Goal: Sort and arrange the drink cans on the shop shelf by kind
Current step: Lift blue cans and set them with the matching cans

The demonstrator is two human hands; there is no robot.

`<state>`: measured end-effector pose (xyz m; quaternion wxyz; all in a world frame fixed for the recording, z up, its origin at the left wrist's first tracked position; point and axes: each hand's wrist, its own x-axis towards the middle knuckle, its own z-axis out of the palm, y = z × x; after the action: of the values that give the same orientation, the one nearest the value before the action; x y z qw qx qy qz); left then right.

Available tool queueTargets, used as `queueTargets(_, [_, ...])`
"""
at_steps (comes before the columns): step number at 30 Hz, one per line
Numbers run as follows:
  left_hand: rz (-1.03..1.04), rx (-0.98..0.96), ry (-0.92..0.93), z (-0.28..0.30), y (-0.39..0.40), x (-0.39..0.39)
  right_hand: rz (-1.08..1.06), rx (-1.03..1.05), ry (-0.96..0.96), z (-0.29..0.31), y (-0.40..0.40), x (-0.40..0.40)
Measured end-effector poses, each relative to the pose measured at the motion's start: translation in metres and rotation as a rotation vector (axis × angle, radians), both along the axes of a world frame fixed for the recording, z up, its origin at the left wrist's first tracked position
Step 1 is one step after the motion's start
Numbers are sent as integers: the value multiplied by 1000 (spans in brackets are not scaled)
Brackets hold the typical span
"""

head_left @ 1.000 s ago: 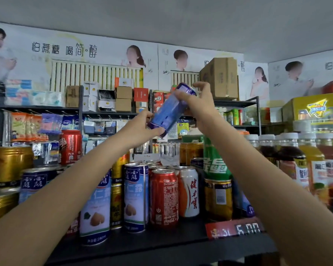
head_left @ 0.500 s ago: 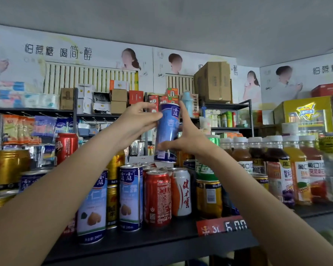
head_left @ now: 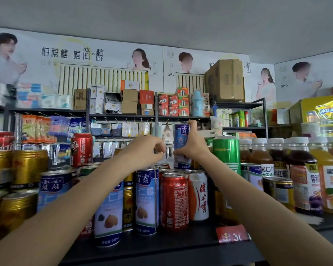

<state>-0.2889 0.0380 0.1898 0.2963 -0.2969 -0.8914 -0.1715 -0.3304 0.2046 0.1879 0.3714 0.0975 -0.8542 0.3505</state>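
Grey ceiling (head_left: 181,20), poster-covered wall (head_left: 69,54), black metal shelving (head_left: 121,116), cardboard boxes (head_left: 226,79)

A small shop: drink cans (head_left: 174,200) and bottles (head_left: 304,179) crowd a dark shelf (head_left: 161,246), a red price tag (head_left: 232,234) at lower right, advertising posters (head_left: 71,54) above.

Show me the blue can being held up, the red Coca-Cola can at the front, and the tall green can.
blue can (head_left: 181,140), head view, upper label
red Coca-Cola can (head_left: 174,200), head view, mid body
tall green can (head_left: 226,154), head view, upper body
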Motion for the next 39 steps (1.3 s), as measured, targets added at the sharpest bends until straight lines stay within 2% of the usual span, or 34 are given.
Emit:
queueTargets(6, [24,-44,35,0,1,-1,-44,39,-109,-10,-2,-20])
queueTargets(14, [40,-79,0,-3,-2,-2,-89,78,-97,-12,2,-28])
queueTargets(22, [75,-155,-2,-7,4,-7,40,-10,-178,-9,10,-20])
queueTargets(30, [78,-145,32,-6,5,-8,-89,8,-133,-8,4,-35])
queueTargets(39, [90,-146,45,-5,4,-12,-61,46,-182,-9,4,-44])
